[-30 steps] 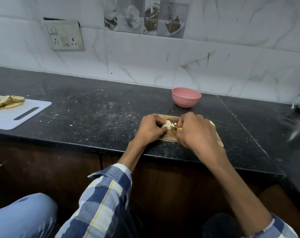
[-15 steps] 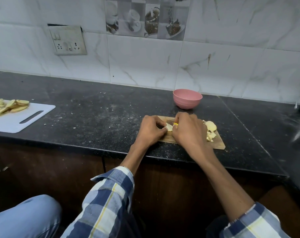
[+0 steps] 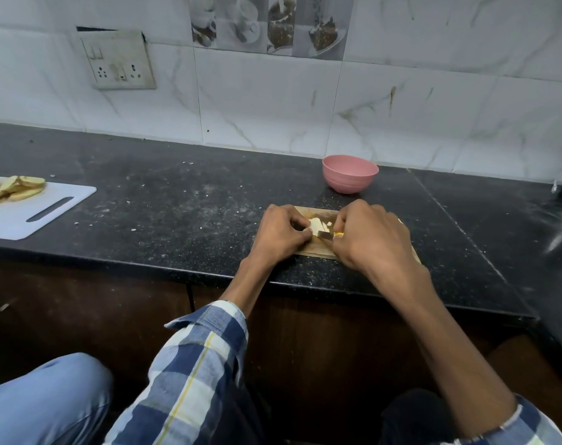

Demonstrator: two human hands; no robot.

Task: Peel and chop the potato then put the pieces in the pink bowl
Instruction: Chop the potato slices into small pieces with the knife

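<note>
Head view: left hand (image 3: 281, 231) pinches the pale potato piece (image 3: 316, 225) on the wooden board (image 3: 315, 250); right hand (image 3: 371, 236) curls round a yellow-handled knife (image 3: 325, 234), blade against the potato; pink bowl (image 3: 350, 173) stands just behind the board on the dark counter (image 3: 176, 203).

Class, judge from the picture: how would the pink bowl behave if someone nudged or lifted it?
The pink bowl looks thin-walled and matte, perhaps plastic, so it is probably light and would slide easily on the smooth black counter. It narrows to a small base, so a push at its rim might tip it. Whether it holds anything cannot be seen, so its weight stays uncertain.
</note>
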